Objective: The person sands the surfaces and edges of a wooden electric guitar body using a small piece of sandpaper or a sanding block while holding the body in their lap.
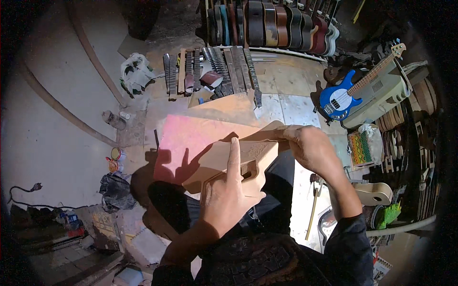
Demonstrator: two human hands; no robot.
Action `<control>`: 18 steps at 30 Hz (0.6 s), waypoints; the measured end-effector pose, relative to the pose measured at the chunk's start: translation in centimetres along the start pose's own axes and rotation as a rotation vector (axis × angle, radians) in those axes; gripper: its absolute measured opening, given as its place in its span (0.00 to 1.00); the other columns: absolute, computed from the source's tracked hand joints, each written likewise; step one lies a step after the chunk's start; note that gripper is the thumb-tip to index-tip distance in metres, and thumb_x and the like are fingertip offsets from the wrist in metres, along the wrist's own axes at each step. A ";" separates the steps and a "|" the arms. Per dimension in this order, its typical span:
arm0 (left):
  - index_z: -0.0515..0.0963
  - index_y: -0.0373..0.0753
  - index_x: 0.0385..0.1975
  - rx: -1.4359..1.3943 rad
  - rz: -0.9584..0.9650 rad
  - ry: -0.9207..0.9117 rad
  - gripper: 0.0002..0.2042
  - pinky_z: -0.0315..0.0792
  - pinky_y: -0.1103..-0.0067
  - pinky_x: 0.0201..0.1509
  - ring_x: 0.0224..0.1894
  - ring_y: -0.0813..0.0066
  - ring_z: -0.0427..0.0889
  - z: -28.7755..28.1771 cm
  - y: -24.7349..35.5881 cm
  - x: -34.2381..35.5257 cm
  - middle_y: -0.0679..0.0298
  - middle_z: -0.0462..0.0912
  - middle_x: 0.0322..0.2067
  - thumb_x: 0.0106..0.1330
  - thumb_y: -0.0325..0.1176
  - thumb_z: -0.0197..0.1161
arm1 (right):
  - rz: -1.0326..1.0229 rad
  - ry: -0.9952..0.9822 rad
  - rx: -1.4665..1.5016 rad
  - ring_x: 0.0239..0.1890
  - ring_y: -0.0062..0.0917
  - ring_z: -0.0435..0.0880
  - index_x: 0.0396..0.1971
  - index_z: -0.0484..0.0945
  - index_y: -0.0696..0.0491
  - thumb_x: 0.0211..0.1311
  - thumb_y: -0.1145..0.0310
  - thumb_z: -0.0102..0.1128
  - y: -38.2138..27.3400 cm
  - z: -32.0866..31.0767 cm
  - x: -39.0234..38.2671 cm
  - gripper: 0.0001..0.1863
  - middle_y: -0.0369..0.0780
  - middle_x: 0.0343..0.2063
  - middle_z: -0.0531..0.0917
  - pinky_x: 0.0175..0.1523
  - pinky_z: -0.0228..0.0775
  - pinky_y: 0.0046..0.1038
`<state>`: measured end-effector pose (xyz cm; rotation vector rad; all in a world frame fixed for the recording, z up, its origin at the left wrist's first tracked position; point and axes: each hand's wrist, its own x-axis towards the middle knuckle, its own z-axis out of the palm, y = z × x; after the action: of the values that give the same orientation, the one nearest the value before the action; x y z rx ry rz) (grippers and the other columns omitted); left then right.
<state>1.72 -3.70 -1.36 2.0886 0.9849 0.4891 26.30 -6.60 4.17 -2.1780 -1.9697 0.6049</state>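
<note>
Wooden guitar body [261, 153], bare and unpainted, sits tilted over the person's lap [171, 204], between both hands. Left hand [224, 194] grasps its near side, index finger stretched across the upper face, next to a cut-out cavity [248, 169]. Right hand [312, 147] pinches a thin brown sheet [270, 129] at the body's far right edge; can't tell if those fingers also touch wood. Pink board [191, 127] lies just beyond left hand. Fretted necks [232, 71] laid side by side well ahead of both hands, row of guitars [281, 27] standing farther out. Blue bass guitar [339, 99] ahead and right of right hand. Crumpled black bag [117, 191] off to left hand's left.
</note>
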 end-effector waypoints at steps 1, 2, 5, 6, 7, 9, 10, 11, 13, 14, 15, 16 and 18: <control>0.41 0.33 0.80 0.005 -0.036 -0.027 0.62 0.82 0.61 0.47 0.37 0.46 0.89 -0.2 0.3 0.2 0.46 0.88 0.35 0.51 0.40 0.83 | -0.110 0.040 0.020 0.47 0.46 0.88 0.51 0.86 0.52 0.52 0.82 0.57 -0.5 0.8 -0.3 0.24 0.48 0.42 0.89 0.54 0.81 0.40; 0.41 0.34 0.80 0.000 -0.041 -0.034 0.63 0.82 0.62 0.47 0.38 0.46 0.89 -0.1 0.4 0.3 0.46 0.88 0.35 0.51 0.40 0.83 | -0.221 0.080 0.040 0.45 0.46 0.88 0.51 0.86 0.52 0.54 0.82 0.56 -1.0 2.2 -1.1 0.24 0.48 0.41 0.89 0.52 0.82 0.40; 0.40 0.36 0.80 -0.021 -0.005 -0.020 0.64 0.82 0.62 0.48 0.39 0.46 0.90 -0.1 0.3 0.2 0.47 0.88 0.35 0.50 0.41 0.84 | -0.272 0.130 0.129 0.45 0.45 0.89 0.52 0.86 0.51 0.54 0.83 0.57 -1.9 2.6 -1.7 0.24 0.48 0.43 0.89 0.52 0.82 0.41; 0.41 0.36 0.80 -0.014 0.000 -0.004 0.64 0.82 0.62 0.48 0.39 0.46 0.90 -0.1 0.1 0.0 0.47 0.88 0.36 0.50 0.41 0.84 | -0.153 0.079 0.050 0.46 0.45 0.89 0.52 0.86 0.51 0.53 0.83 0.58 0.5 2.7 -0.8 0.25 0.48 0.46 0.88 0.53 0.82 0.41; 0.41 0.37 0.80 0.006 -0.016 0.010 0.63 0.82 0.62 0.48 0.39 0.46 0.90 0.1 0.0 -0.1 0.48 0.88 0.36 0.50 0.41 0.84 | -0.036 0.023 -0.030 0.48 0.45 0.89 0.52 0.86 0.51 0.53 0.83 0.59 1.3 2.3 0.3 0.25 0.49 0.48 0.88 0.55 0.81 0.40; 0.43 0.39 0.80 0.018 -0.010 0.046 0.62 0.82 0.61 0.48 0.40 0.46 0.90 0.1 -0.2 0.0 0.47 0.88 0.36 0.50 0.41 0.84 | -0.036 0.076 0.033 0.51 0.45 0.88 0.58 0.83 0.50 0.50 0.86 0.57 -0.2 1.2 0.2 0.32 0.49 0.56 0.85 0.58 0.81 0.40; 0.45 0.40 0.80 0.011 0.022 0.058 0.61 0.82 0.61 0.49 0.40 0.46 0.90 0.1 -0.2 0.3 0.47 0.88 0.37 0.50 0.41 0.83 | -0.118 0.151 0.043 0.51 0.44 0.88 0.59 0.82 0.50 0.50 0.87 0.56 -0.6 2.9 -0.9 0.33 0.49 0.57 0.84 0.57 0.81 0.39; 0.46 0.41 0.80 0.007 0.048 0.062 0.60 0.82 0.61 0.49 0.41 0.47 0.90 0.0 -0.2 0.6 0.47 0.88 0.37 0.51 0.41 0.83 | -0.201 0.226 0.051 0.51 0.44 0.88 0.61 0.81 0.49 0.50 0.87 0.55 -1.1 4.5 -2.0 0.35 0.49 0.58 0.83 0.57 0.81 0.39; 0.49 0.43 0.80 0.026 0.073 0.081 0.58 0.81 0.60 0.50 0.42 0.47 0.89 -0.4 -0.7 0.6 0.45 0.88 0.39 0.51 0.41 0.83 | -0.388 0.262 0.249 0.55 0.45 0.86 0.67 0.76 0.50 0.50 0.88 0.54 -2.5 6.1 -2.4 0.39 0.50 0.63 0.80 0.61 0.80 0.37; 0.50 0.43 0.80 0.037 0.056 0.063 0.58 0.81 0.60 0.51 0.43 0.47 0.89 -0.6 -0.6 0.7 0.45 0.88 0.40 0.51 0.41 0.83 | -0.277 0.244 0.212 0.55 0.46 0.86 0.67 0.76 0.50 0.49 0.88 0.54 -0.8 6.3 -1.6 0.40 0.51 0.63 0.79 0.60 0.79 0.37; 0.50 0.44 0.80 0.049 0.038 0.045 0.57 0.81 0.60 0.52 0.44 0.47 0.89 -0.8 -0.6 0.7 0.45 0.88 0.41 0.52 0.40 0.83 | -0.240 0.294 0.153 0.53 0.46 0.86 0.67 0.76 0.49 0.49 0.88 0.55 0.2 6.9 -0.6 0.40 0.52 0.63 0.79 0.59 0.80 0.38; 0.51 0.45 0.80 0.057 -0.004 0.004 0.57 0.80 0.60 0.52 0.45 0.46 0.89 -1.1 -0.1 1.1 0.45 0.88 0.42 0.52 0.40 0.83 | -0.196 0.345 0.091 0.51 0.46 0.87 0.67 0.76 0.49 0.48 0.87 0.55 1.3 7.4 0.2 0.40 0.52 0.63 0.78 0.57 0.80 0.38; 0.52 0.45 0.80 0.041 -0.087 -0.070 0.56 0.80 0.60 0.54 0.48 0.46 0.88 -1.5 0.8 1.7 0.45 0.87 0.45 0.52 0.40 0.83 | -0.170 0.382 0.061 0.49 0.46 0.87 0.67 0.76 0.48 0.48 0.86 0.54 1.0 8.3 -0.1 0.41 0.53 0.64 0.78 0.55 0.81 0.38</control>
<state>2.27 -1.97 0.29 2.0747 1.0480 0.3521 23.97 -8.14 -3.70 -1.8923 -1.8739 0.2011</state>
